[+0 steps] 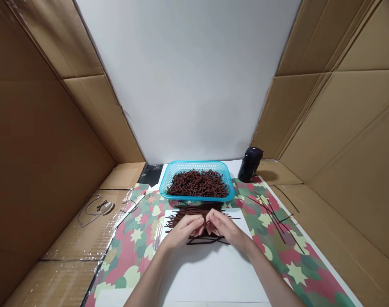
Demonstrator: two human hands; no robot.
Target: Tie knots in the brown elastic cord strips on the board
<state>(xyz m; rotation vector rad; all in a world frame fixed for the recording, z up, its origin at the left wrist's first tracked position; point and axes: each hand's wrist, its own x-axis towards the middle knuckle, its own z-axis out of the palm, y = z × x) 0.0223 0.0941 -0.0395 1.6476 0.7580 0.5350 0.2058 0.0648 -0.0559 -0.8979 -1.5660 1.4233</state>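
My left hand [187,227] and my right hand [225,228] meet fingertip to fingertip, both with curled, closed fingers. Whatever is pinched between them is too small and too hidden to make out. Beneath and just behind them lies a heap of long, thin dark brown strands [197,210], roughly side by side on a white board [210,273]. A few strands [209,241] stick out in front of the hands. Beyond the heap stands a blue plastic basket [197,199], holding many short, twisted brown pieces [197,183].
A black lidded bottle [250,165] stands at the back right. Loose brown strands [277,219] lie on the patterned cloth [130,256] to the right. Off to the left are a pale oval object with a cord [107,208] and a white strip [127,213]. Cardboard walls [351,140] flank both sides.
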